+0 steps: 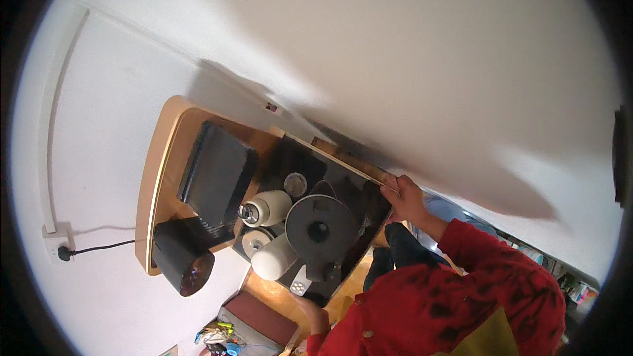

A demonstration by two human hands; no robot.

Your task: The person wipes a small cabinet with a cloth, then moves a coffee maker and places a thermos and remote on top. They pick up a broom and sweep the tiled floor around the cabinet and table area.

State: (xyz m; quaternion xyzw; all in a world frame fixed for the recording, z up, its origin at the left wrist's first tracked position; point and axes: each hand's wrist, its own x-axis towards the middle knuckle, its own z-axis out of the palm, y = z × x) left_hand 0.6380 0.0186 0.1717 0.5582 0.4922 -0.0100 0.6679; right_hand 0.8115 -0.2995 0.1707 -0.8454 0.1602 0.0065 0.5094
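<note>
My right hand [406,199] grips the near right corner of a black-topped table [296,158] with a pale wooden edge, thumb on top. At the opposite near corner is my left hand [312,312], its fingertips partly hidden under the edge. Between them on the glossy top stands a dark grey kettle [309,222], seen from above. Beside it are a cream bottle with a metal cap [272,207], a white rounded container [272,262] and a clear glass [295,184]. A round lidded container [257,242] is partly covered. A white remote-like item [300,282] lies near my left hand.
Behind the top, a curved wooden panel [158,183] adjoins a black box [220,173] and a black cylindrical device [183,257]. A plug [64,253] sits in a wall socket. A maroon-topped box [262,316] and cluttered small items [220,338] lie low down. A white wall [420,84] runs alongside.
</note>
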